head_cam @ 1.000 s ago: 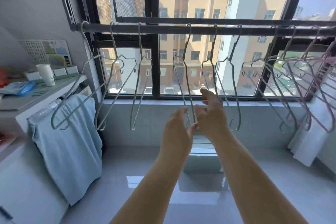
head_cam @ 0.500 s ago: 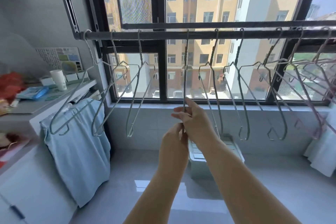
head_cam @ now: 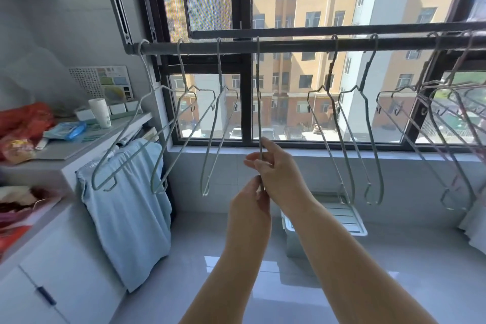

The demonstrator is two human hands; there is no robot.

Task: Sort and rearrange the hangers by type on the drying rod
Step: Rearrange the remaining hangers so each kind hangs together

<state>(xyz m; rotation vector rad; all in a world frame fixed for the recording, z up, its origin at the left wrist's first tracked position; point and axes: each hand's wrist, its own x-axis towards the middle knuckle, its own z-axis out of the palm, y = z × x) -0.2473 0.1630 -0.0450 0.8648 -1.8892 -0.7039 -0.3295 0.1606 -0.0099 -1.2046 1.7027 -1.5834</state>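
Both hands are up under the rod [head_cam: 289,47], working on one hanger [head_cam: 259,102] that hangs edge-on from it, hook over the bar. The right hand [head_cam: 276,173] pinches its wire low down, fingers closed on it. The left hand [head_cam: 249,208] sits just below, touching the right, fingers curled at the hanger's bottom end; whether it truly grips I cannot tell. Three pale hangers [head_cam: 157,139] hang to the left, two darker ones [head_cam: 349,139] to the right, and a crowded bunch [head_cam: 447,126] further right. A blue cloth [head_cam: 126,205] drapes off the counter [head_cam: 86,144] at left
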